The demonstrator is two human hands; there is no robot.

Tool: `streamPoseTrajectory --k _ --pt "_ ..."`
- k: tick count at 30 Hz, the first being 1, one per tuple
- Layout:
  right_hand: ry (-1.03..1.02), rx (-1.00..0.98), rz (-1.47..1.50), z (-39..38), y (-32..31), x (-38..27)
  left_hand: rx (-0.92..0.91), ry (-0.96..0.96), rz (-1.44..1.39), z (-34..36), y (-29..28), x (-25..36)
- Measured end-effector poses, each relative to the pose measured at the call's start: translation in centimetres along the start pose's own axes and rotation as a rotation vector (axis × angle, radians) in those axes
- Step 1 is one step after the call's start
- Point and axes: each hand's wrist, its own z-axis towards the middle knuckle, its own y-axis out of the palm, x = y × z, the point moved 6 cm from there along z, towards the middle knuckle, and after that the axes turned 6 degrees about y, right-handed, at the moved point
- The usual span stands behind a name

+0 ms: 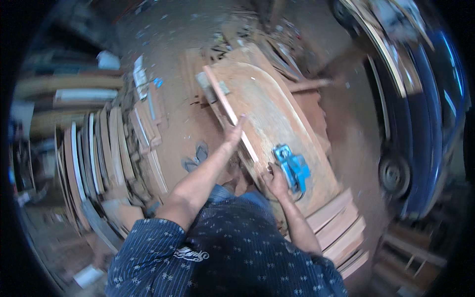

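Note:
My left hand grips a long, pale wooden strip lying along the left edge of a large wooden board with a rounded corner. My right hand is on the board just below the strip's near end, fingers curled; whatever they may hold is blurred and unclear. Close to its right sits a blue power tool, apparently a planer, resting on the board. A small pale block shows beside the far part of the strip.
Stacked planks and curved timber fill the left side. More boards lie at lower right. A dark blue vehicle with timber on it stands along the right. Sandals and scattered offcuts are on the floor.

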Motion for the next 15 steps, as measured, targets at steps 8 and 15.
streamPoseTrajectory --k 8,15 --pt "0.206 0.131 0.224 -3.1 2.0 5.4 -0.012 -0.011 0.148 0.9 -4.2 -0.2" --pt "0.309 0.183 0.184 -2.9 2.1 7.7 -0.225 -0.079 0.055 -0.6 -1.9 3.3"
